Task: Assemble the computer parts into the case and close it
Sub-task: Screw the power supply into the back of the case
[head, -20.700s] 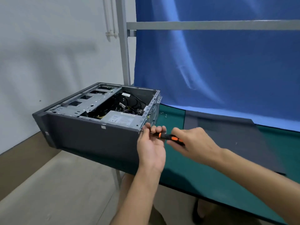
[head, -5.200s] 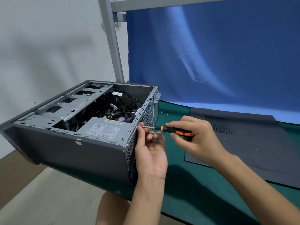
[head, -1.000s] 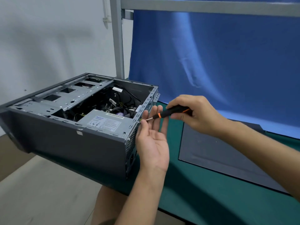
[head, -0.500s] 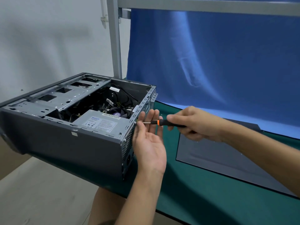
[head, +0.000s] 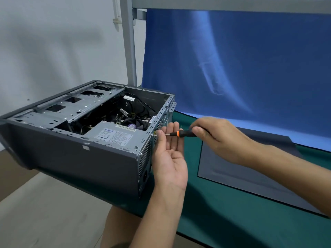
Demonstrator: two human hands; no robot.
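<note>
Your table (head: pixel 232 222) has a dark green mat on it, and its near edge runs across the lower right. The computer case (head: pixel 75 158) lies on its side at the left end of this table, with the open side up. Its left part reaches out beyond the table's edge, above the pale floor (head: pixel 41 215). Inside the case, the grey power supply (head: pixel 116 135) sits in the near corner, and black cables are behind it.

Your left hand (head: pixel 170 158) stands just beside the rear face of the case, palm turned toward you. Its fingers are straight and hold nothing, and the thumb is close to the tool's tip. Your right hand (head: pixel 215 138) has its fingers curled around the handle of the screwdriver (head: pixel 182 134), which is black with an orange ring. The shaft lies level and its tip meets the upper rear edge of the case.

The dark side panel (head: pixel 250 169) lies flat on the mat, to the right of the case and under your right forearm.

Behind the table a blue cloth (head: pixel 241 59) hangs from a grey horizontal bar (head: pixel 232 3). A grey metal post (head: pixel 129 42) stands at the cloth's left edge, and to the left of it there is a white wall (head: pixel 53 42).
</note>
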